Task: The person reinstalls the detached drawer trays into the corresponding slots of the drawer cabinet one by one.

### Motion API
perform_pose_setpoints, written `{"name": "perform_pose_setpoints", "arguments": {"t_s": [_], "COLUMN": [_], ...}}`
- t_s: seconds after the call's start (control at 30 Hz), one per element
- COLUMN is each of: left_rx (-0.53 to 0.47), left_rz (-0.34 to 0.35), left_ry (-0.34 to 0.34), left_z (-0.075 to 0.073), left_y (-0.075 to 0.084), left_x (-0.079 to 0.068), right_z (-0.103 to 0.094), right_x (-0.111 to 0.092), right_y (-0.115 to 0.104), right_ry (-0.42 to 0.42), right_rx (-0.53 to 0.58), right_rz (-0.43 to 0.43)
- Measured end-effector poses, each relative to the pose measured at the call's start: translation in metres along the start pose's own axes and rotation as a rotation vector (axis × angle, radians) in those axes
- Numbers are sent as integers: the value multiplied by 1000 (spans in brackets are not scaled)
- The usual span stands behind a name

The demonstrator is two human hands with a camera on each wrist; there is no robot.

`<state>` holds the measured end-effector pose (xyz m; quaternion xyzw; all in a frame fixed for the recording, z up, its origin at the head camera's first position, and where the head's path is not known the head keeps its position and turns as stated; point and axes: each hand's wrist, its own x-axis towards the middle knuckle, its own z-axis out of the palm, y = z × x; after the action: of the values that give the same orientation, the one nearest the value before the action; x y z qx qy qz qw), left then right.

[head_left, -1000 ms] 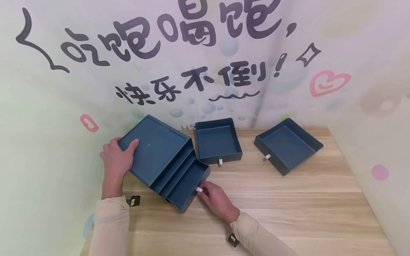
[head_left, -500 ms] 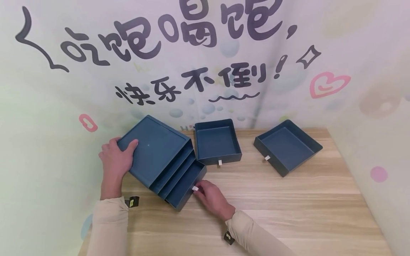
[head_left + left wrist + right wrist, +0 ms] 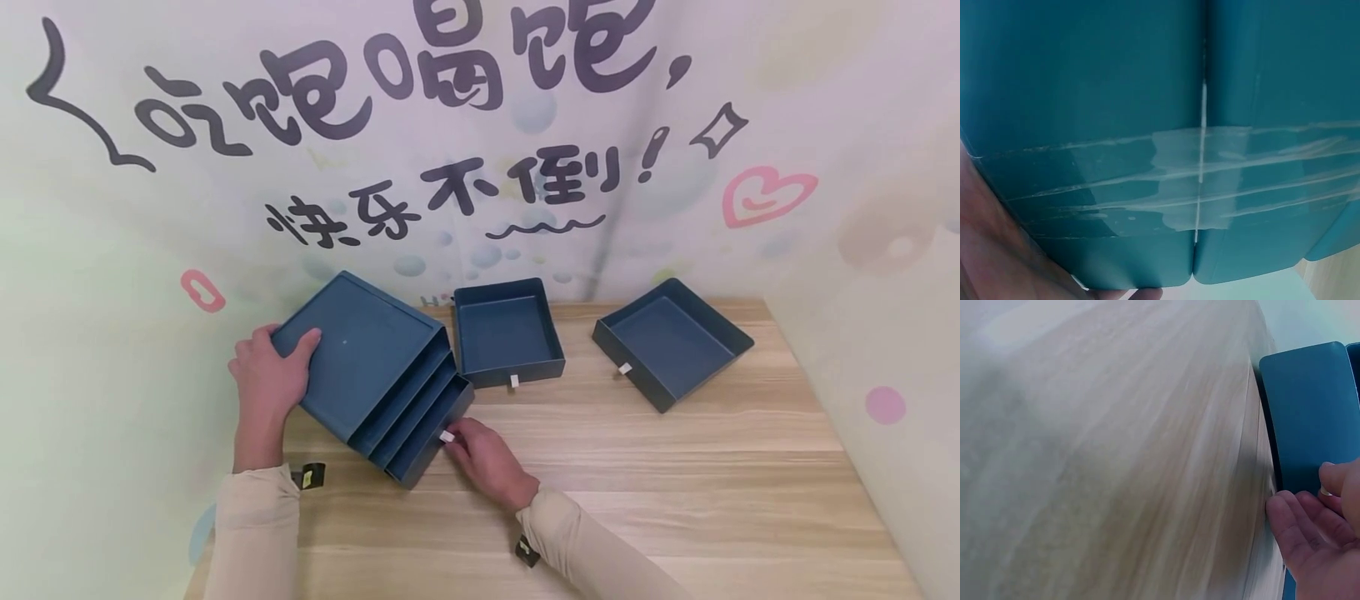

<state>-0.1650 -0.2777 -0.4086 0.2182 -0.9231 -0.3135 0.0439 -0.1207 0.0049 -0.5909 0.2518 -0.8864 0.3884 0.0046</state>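
Note:
A dark blue drawer cabinet (image 3: 360, 350) stands turned on the table, its stepped front facing lower right. My left hand (image 3: 270, 375) grips its rear left corner, thumb lying on the top panel. Clear tape (image 3: 1204, 178) crosses the cabinet's side in the left wrist view, over a seam between its tiers. The lowest drawer (image 3: 431, 457) sticks out partway from the front. My right hand (image 3: 487, 462) pinches the small white pull tab (image 3: 447, 436) on that drawer's face. In the right wrist view, thumb and finger meet at the tab, the other fingers extending beneath.
Two loose blue drawers lie on the wooden table (image 3: 675, 483): one (image 3: 510, 333) right beside the cabinet, another (image 3: 671, 342) farther right, set at an angle. A printed fabric wall (image 3: 450, 250) rises behind, with side walls at left and right.
My right hand has moved left and slightly up with the tab, and the lowest drawer has slid farther into the cabinet. The left hand keeps its hold; the loose drawers stay put.

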Motion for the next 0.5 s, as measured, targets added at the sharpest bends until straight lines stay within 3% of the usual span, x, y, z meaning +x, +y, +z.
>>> {"name": "perform_pose_setpoints", "arguments": {"t_s": [0.5], "left_rx": [-3], "left_rz": [-13], "left_ry": [9], "left_z": [2], "left_y": [0], "left_x": [0], "right_z": [4], "right_x": [13], "right_y": [-7], "right_ry": [-16], "right_rx": [-30], "right_rz": [1]}}
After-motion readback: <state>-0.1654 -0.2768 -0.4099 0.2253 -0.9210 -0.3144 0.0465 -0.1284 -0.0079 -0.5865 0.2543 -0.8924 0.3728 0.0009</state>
